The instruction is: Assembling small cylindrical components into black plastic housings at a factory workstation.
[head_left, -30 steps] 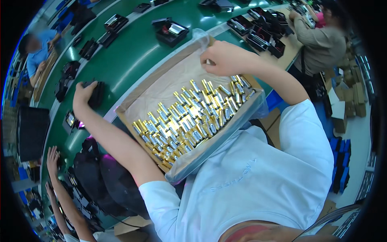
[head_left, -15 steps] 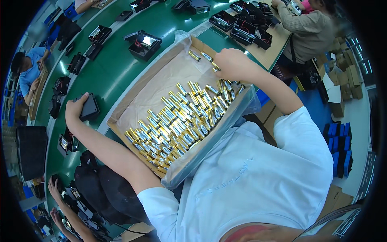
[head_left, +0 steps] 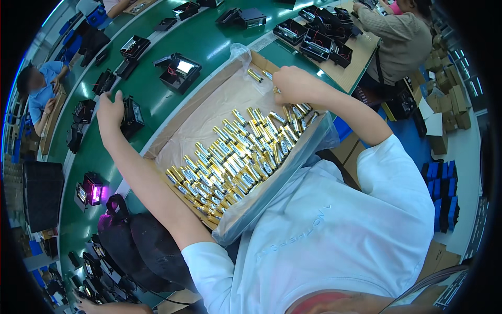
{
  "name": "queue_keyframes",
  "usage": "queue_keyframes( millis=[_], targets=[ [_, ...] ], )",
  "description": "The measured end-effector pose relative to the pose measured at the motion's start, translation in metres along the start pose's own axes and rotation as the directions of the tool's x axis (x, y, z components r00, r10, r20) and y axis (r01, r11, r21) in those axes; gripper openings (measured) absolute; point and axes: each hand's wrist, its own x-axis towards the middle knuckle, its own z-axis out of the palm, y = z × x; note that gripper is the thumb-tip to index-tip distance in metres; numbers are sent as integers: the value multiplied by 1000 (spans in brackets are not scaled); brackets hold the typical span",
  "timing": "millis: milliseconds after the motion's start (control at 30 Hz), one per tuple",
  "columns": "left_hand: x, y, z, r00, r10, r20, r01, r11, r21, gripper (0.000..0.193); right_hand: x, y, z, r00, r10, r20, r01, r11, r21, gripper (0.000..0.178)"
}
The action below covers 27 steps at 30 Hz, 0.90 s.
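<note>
A shallow cardboard box, lined with clear plastic film, lies tilted in front of me, filled with many gold batteries. My right hand is over its far right corner, fingers closed on a gold battery that shows only in part. Close by, a loose battery lies on the box floor. Out to the left, my left hand is above the green conveyor, thumb and fingers apart. Right beside it is a black case with its open side showing; whether the hand touches it I cannot tell.
Several black cases stand along the conveyor, one open with red wires, another glowing purple. More cases crowd a board at the far right. Co-workers sit at both sides. A black bag lies by my left arm.
My left hand has let go of the black case and moved up; the case now shows its open side. My right hand has shifted slightly left. A case at lower left now glows purple.
</note>
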Motion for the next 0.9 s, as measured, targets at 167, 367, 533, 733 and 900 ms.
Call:
queue_keyframes(
  millis=[167,367,533,733,900],
  targets=[
    [9,-28,-2,977,-104,-184,172,898,405,50,20,-3,1,992,49,-120,-50,999,-9,24],
    [-4,-38,-18,962,-175,-212,249,879,406,42,32,-12,4,983,65,-173,-58,997,45,20],
    [19,-52,-13,980,-143,-139,187,901,391,35,33,-7,22,980,81,-183,-71,996,57,21],
    [18,-66,-19,946,-198,-257,271,917,291,39,25,-11,16,969,71,-236,-49,994,98,23],
    [14,-73,-24,902,-249,-354,326,929,177,44,30,-16,-6,910,-76,-407,142,981,134,22]
  ],
)
